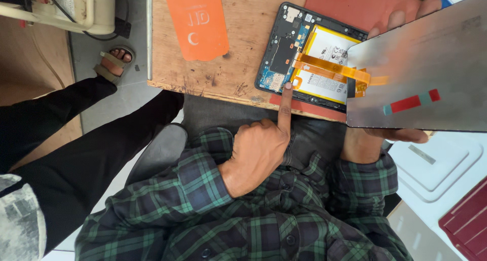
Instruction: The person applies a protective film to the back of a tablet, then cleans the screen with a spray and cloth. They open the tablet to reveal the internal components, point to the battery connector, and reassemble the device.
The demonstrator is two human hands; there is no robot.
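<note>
Tablet chassis [309, 58], opened, lay flat near the front edge of the wooden bench [243, 38], its battery [327, 63] and circuit board [281, 53] exposed.

Head view: your left hand [258, 152] was closed into a loose fist with only the index finger extended; its tip pressed on the end of the orange ribbon cable [329, 68] at the board's lower edge, gripping nothing. Your right hand [401, 78] held the detached display panel [421, 68] tilted up over the chassis, fingertips showing above its top edge and the thumb beneath its lower edge. The ribbon cable ran from the board across the battery to the panel, joining the two parts.

Handling, as a judgement: the panel looked thin, light, stiff and brittle, with a smooth, slippery face; you would do best to hold it by its edges. The ribbon looked soft and easily torn, so the panel should not be pulled away from the chassis. An orange plastic sheet [198, 20] lay on the bench to the left, apart from the chassis.
</note>
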